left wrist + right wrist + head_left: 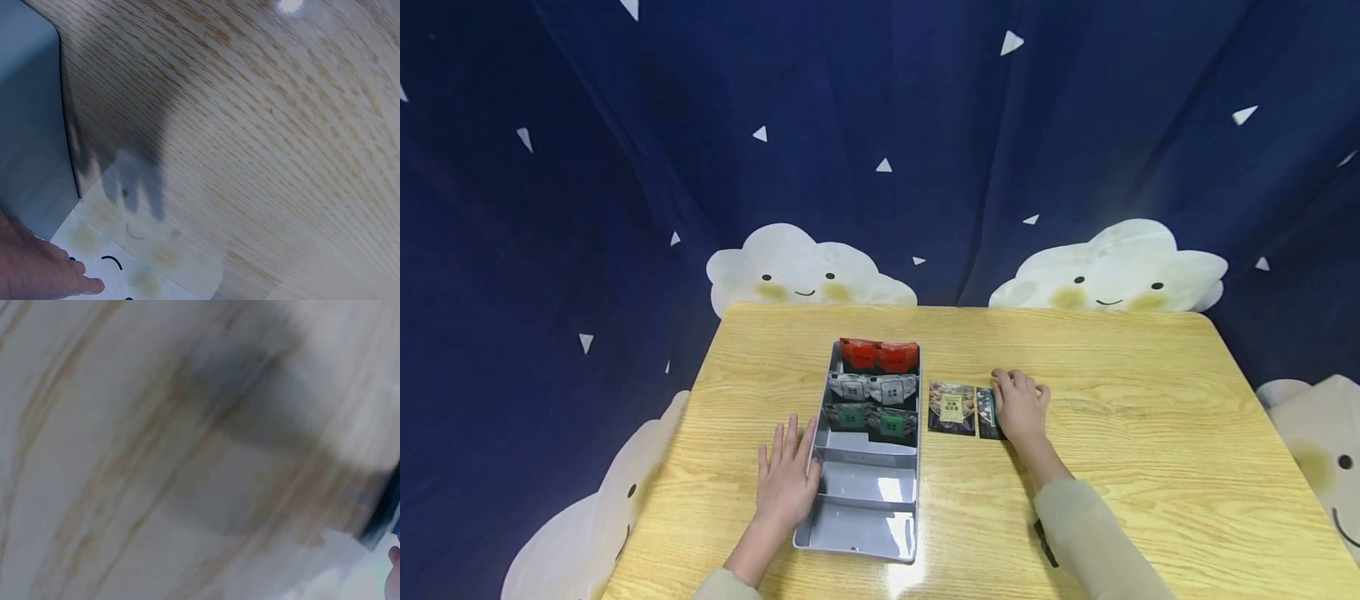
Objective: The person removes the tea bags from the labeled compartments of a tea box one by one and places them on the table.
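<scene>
In the head view, my left hand [787, 483] rests along the left side of a grey compartment box [856, 528], fingers straight and spread. Red sachets [880, 357], silver sachets [872, 388] and green sachets [871, 420] stand in the box's far rows. To the right of the box lies a flat gold-labelled sachet [952, 408]. Beside it, my right hand [1021, 408] grips a dark sachet [988, 413], its fingers bent over the far right part and hiding it. The right wrist view catches that sachet's dark edge [380, 509] next to a fingertip [393, 578].
The two near compartments of the box hold nothing. Under the right sleeve a small black object [1045, 543] shows. The wooden table [1150, 417] has its far edge against a dark blue curtain [955, 125] printed with clouds.
</scene>
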Demonstrator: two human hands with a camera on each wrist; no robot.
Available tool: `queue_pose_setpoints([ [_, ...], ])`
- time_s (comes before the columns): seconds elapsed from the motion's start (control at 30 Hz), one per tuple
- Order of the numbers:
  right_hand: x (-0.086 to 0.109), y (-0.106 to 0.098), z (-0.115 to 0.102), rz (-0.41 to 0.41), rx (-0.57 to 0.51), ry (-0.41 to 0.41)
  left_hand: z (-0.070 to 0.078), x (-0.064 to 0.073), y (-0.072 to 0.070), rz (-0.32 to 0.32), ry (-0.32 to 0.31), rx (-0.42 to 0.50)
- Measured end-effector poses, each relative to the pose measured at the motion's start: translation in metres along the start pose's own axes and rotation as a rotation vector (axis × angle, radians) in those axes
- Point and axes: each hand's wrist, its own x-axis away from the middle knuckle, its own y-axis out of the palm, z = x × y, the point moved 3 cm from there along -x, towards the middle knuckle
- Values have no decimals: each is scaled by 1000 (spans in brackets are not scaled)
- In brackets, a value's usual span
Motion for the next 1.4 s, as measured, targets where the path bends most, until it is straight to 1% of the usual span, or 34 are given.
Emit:
queue_pose_setpoints([
  [0.1, 0, -7, -12, 43, -34, -30, 0, 0, 0, 2, 1, 2],
  [0.27, 3, -17, -37, 107, -101, -119, 0, 0, -1, 0, -3, -15],
  [0.6, 15, -32, -94, 181, -141, -303, 2, 1, -2, 5, 3, -18],
  [0.77, 22, -37, -120, 223, -155, -415, 2, 1, -1, 9, 6, -13],
  [0.83, 26, -38, -130, 223, -146, -455, 1, 1, -1, 12, 5, -10],
  [0.93, 30, -37, -141, 193, -133, -498, 1, 1, -1, 11, 5, -9],
  [1.07, 36, -32, -153, 129, -106, -529, 1, 1, -1, 5, 3, -8],
  [1.17, 39, -27, -159, 98, -99, -545, 1, 1, -1, 2, 1, -5],
  [1.3, 42, -21, -165, 95, -92, -568, 1, 1, 0, 2, 2, -1],
  [1.4, 44, -17, -167, 114, -56, -587, 1, 1, 0, 4, 2, -2],
])
